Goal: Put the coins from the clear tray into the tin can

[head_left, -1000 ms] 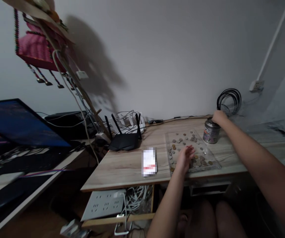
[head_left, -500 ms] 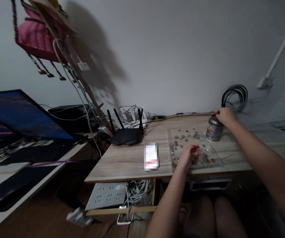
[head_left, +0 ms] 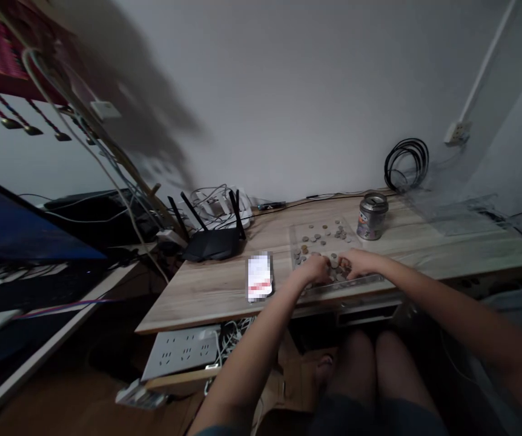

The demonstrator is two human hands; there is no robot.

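Both hands work over the clear tray point(head_left: 370, 280) of coins point(head_left: 322, 233) at the front of the worktop point(head_left: 215, 290). The left hand point(head_left: 316, 268) and right hand point(head_left: 356, 262) rest close together on the near coins, fingers curled down; whether either pinches a coin cannot be told. Picking is best done one coin at a time, nails under its edge, the tray kept steady. The tin can point(head_left: 372, 216) stands just beyond the tray's far right corner

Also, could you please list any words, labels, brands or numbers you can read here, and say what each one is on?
None can be read.
Tin can: printed pattern, too small and dim.
Phone: screen blurred out.
Router: no marking legible.
Coins in the clear tray under the left hand and right hand: too small.
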